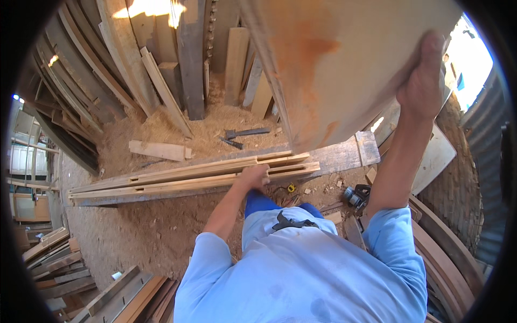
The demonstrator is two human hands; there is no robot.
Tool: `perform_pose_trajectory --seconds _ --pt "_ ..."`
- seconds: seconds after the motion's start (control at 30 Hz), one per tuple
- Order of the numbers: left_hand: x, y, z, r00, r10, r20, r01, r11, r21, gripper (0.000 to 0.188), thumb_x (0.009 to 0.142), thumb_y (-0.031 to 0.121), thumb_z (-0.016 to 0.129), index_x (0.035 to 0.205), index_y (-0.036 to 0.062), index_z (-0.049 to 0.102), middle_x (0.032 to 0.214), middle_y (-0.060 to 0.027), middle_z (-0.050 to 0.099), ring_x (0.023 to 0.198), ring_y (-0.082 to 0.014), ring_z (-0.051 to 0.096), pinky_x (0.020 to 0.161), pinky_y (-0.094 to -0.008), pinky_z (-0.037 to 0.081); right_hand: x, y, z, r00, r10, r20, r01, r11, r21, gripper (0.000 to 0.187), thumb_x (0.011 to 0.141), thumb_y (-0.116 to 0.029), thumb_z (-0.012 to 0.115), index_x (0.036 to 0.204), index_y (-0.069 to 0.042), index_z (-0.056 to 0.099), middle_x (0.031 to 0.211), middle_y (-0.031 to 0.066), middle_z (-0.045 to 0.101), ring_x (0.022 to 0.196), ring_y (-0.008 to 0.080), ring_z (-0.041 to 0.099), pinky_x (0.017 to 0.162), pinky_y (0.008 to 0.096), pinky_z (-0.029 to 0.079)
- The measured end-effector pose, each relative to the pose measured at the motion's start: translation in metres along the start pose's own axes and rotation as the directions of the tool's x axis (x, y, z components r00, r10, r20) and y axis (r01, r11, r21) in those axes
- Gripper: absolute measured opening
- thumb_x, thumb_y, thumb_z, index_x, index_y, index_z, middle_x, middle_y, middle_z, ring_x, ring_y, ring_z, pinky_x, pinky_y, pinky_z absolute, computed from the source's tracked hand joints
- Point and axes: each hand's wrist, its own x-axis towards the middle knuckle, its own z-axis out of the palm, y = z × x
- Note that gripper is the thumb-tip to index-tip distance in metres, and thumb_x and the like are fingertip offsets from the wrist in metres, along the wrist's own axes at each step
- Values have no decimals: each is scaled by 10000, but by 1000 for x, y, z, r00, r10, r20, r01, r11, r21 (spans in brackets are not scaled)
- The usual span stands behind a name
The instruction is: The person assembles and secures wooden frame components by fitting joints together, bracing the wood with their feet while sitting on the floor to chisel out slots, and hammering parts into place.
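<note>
My right hand (424,82) is closed on the right edge of a large wooden panel (355,70), which stands tilted up and carries orange-brown stains. Its lower corner comes down at the far side of the bench. My left hand (254,176) is closed on the long mortised wooden bars (177,184) lying side by side along the low plank bench (350,149). Slots show in the bars near both ends. The fingertips of my left hand are partly hidden.
A yellow tape measure (291,188) and a power tool (355,196) lie near my legs. Dark hand tools (245,132) and a pale board (157,150) rest in sawdust beyond the bench. Upright planks (192,64) lean behind; stacked timber (126,293) fills the lower left.
</note>
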Motion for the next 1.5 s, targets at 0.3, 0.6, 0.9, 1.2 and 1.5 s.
perform_pose_trajectory --seconds 0.3,0.6,0.9,1.2,1.5 --pt "41 134 -148 869 -19 -494 -492 77 -867 703 792 149 811 1376 17 442 1260 -128 597 1140 -274 614 980 -415 521 13 25 92 808 521 274 -222 701 -678 654 876 -555 695 1210 6 651 982 135 694 872 184 664 794 321 530" --pt "104 89 -138 952 -243 -184 -299 -626 -721 540 908 103 693 1367 28 420 1242 -132 578 1108 -256 623 957 -434 570 -28 181 -59 293 886 360 55 360 -931 933 896 -517 669 1537 15 249 1530 257 384 1424 358 382 1178 416 306" --pt "159 -2 -70 987 -77 140 44 -714 -699 492 967 295 508 1342 -18 454 1246 -210 593 1108 -336 637 953 -482 544 -82 172 -93 44 964 263 -500 249 -830 651 925 -184 609 1511 -20 380 1524 152 454 1387 257 442 1142 334 327" --pt "210 -86 -69 919 -182 351 153 -654 -741 483 973 329 461 1315 -12 476 1197 -198 625 1066 -326 655 896 -481 568 -62 260 -15 -220 884 412 -948 -93 -305 563 933 -175 506 1476 -39 454 1440 170 518 1239 241 577 1085 336 419" --pt "279 -199 -76 964 -202 176 -63 -811 -582 432 988 349 508 1304 55 505 1231 -189 614 1058 -321 647 929 -462 540 -47 427 56 -142 962 235 -970 -183 161 331 1025 -329 423 1150 -94 620 904 81 635 678 201 638 508 294 576"
